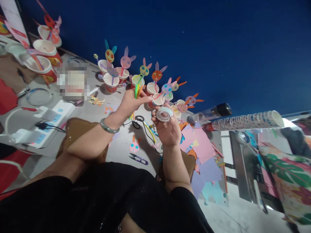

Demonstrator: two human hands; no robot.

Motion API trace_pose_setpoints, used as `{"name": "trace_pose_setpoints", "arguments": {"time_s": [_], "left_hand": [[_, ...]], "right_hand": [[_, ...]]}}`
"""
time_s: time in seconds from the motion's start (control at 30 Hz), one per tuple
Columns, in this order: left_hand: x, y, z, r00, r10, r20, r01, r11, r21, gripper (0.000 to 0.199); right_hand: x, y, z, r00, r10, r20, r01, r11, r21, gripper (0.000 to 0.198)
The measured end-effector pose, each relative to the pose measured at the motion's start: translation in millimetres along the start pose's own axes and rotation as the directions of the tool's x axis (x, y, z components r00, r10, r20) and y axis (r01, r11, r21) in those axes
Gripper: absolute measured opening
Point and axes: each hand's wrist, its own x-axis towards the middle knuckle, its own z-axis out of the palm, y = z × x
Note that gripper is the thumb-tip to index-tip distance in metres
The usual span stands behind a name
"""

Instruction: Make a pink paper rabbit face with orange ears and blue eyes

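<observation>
My left hand [131,102] is closed around several thin green, yellow and orange strips [137,91], whose lower ends poke out beneath the palm. A roll of clear tape [160,115] is gripped in my right hand [170,131], its round side facing up toward me. Both hands are raised over the table, a short gap apart. Beneath them lie black-handled scissors [139,119]. Closer to my body are a pink paper rabbit face [134,147] with blue eyes and a pair of purple thread snips [139,159].
Paper cups [111,84] with rabbit-faced figures line the back by a blue partition [194,38]. A long stack of cups [245,121] and coloured paper sheets [202,144] are on the right. At left are a power strip [52,121] and more red cups [45,48].
</observation>
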Motion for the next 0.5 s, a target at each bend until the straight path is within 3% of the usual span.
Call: {"name": "trace_pose_setpoints", "arguments": {"time_s": [0.2,0.4,0.5], "left_hand": [[-17,10,-18,0.982,0.187,0.029,-0.189,0.963,0.191,0.042],[-32,14,-12,0.982,0.155,0.111,-0.175,0.963,0.203,0.007],[-35,13,-11,0.984,0.140,0.106,-0.156,0.973,0.168,0.011]], "right_hand": [[4,7,-10,0.991,-0.118,-0.062,0.111,0.988,-0.105,0.048],[0,8,-13,0.958,-0.287,0.004,0.271,0.898,-0.347,0.039],[1,10,-14,0.933,-0.359,0.022,0.324,0.811,-0.488,0.033]]}}
